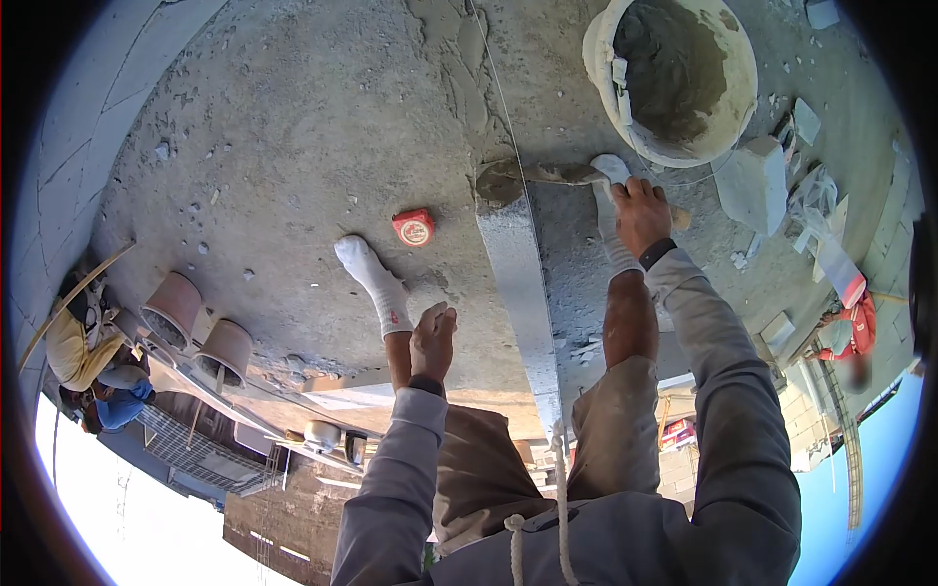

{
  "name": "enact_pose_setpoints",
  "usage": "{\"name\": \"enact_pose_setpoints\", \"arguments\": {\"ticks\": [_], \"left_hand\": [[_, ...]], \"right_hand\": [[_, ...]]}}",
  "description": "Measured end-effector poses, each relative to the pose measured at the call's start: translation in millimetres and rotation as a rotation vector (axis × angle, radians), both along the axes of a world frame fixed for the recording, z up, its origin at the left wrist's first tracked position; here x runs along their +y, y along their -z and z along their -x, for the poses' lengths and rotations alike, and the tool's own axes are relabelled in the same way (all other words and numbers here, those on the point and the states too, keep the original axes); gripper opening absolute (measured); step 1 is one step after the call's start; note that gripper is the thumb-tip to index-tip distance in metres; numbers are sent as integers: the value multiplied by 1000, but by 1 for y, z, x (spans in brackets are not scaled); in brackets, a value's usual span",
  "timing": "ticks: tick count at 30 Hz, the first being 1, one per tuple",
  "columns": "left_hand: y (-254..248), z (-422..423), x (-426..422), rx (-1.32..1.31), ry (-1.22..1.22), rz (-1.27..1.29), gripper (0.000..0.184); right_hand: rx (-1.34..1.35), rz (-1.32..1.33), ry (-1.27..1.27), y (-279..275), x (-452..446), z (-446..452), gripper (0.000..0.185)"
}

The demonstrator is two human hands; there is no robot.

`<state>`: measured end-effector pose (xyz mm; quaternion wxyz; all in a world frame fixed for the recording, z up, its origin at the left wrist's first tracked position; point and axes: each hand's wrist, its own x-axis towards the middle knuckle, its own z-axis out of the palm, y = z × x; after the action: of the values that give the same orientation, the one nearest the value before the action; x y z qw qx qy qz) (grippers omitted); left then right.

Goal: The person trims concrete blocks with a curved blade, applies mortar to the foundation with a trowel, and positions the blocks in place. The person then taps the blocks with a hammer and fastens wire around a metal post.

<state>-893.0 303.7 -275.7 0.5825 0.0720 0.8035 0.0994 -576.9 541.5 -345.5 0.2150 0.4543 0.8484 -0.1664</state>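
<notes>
Trowel [562, 174], mortar-smeared with a tan handle, gripped in the right hand's [643, 217] closed fingers; blade extending to wet grey mortar [500, 183] on the far end of a long, pale-grey block [518, 283]; left hand [432, 342] apart, fingers curled, contents indeterminable; red, square-cased tape measure [413, 228] beyond it on grey concrete floor [293, 146].

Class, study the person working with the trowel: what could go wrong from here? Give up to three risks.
The trowel in the right hand is close to the string, so it might snag or shift it. Mortar at the end of the block could slip off. The feet wear only socks, with rubble nearby, so sharp bits might hurt them.
</notes>
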Motion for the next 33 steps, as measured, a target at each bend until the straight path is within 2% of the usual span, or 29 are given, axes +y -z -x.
{"name": "enact_pose_setpoints", "arguments": {"ticks": [3, 7, 10, 14, 20, 24, 27, 32, 33], "left_hand": [[7, -2, -8, 4, 5, -29, 45], [9, -7, -16, 3, 41, 4, 45], [10, -11, -17, -7, 22, 20, 45], [3, -7, -11, -13, -13, -2, 44], [4, 5, -7, 9, 24, -31, 43], [9, 7, -18, 5, 23, -75, 42], [5, 8, -19, -52, 49, 35, 48], [6, 9, -34, -77, -40, 34, 47], [5, 9, -33, -82, -50, 44, 47]], "right_hand": [[-24, -10, 44, -5, 8, 1, 22], [-8, -40, 61, 25, 5, 29, 19], [-51, -47, -100, 39, 5, 60, 19], [-65, 20, -154, 14, 9, 55, 20], [-143, 47, 64, -46, -2, 9, 29], [7, 159, 272, -31, 2, 6, 28], [82, 330, 322, -6, 22, 37, 28], [68, 676, 310, 28, 68, 91, 46], [52, 775, 380, 36, 74, 97, 48]]}}
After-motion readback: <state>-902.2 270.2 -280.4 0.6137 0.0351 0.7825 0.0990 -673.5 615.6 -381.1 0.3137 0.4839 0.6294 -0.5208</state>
